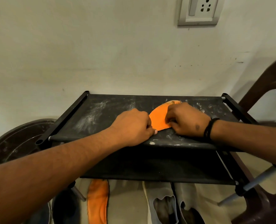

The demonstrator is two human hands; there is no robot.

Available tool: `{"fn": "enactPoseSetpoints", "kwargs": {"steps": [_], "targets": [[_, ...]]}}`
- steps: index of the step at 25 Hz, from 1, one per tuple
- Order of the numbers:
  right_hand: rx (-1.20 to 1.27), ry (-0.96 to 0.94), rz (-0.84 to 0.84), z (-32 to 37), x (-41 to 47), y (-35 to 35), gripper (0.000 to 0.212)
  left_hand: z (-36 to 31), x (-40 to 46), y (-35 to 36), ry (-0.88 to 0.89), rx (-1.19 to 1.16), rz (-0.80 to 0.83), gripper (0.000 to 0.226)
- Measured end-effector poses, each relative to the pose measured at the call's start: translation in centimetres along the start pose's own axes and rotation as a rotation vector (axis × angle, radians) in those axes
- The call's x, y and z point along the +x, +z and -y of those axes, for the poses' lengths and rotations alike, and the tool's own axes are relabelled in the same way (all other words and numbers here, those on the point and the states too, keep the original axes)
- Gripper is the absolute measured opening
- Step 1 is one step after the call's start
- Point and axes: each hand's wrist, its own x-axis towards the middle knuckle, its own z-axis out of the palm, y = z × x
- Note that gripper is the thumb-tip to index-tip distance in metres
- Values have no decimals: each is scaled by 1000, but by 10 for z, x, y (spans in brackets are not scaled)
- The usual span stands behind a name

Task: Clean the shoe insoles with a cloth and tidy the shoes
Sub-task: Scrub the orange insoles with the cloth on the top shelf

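Observation:
An orange insole (158, 118) lies on the dusty top shelf of a black fabric shoe rack (101, 113). My left hand (132, 126) has its fingers curled at the insole's near left edge, and seems to pinch it. My right hand (185, 118) lies over the insole's right part with fingers curled on it; whether a cloth sits under that hand is hidden. A second orange insole (97, 201) lies on the floor below the rack. A pair of grey shoes (171, 202) stands on the floor beside it.
A dark brown plastic chair (263, 94) stands close at the right, touching the rack's side. A dark round basin (20, 143) sits at the left. The wall behind carries a socket plate (200, 10). A lower black shelf (150, 165) juts forward under the top one.

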Motion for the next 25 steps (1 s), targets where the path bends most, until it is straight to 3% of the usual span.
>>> {"fn": "enactPoseSetpoints", "kwargs": {"steps": [5, 13, 17, 19, 23, 25], "targets": [[-91, 234, -72, -35, 34, -1, 24, 1, 2, 3, 4, -3, 6, 37], [-81, 279, -100, -36, 43, -1, 26, 1, 5, 1, -9, -11, 8, 38], [134, 370, -307, -40, 47, -11, 24, 1, 3, 1, -16, -10, -6, 38], [124, 340, -389, -41, 42, -17, 23, 1, 3, 1, -10, -9, -15, 38], [-47, 94, -125, -33, 32, -3, 21, 4, 4, 4, -15, -22, -16, 38], [-163, 98, -62, -39, 41, 1, 21, 4, 5, 4, -15, -20, -6, 38]]}}
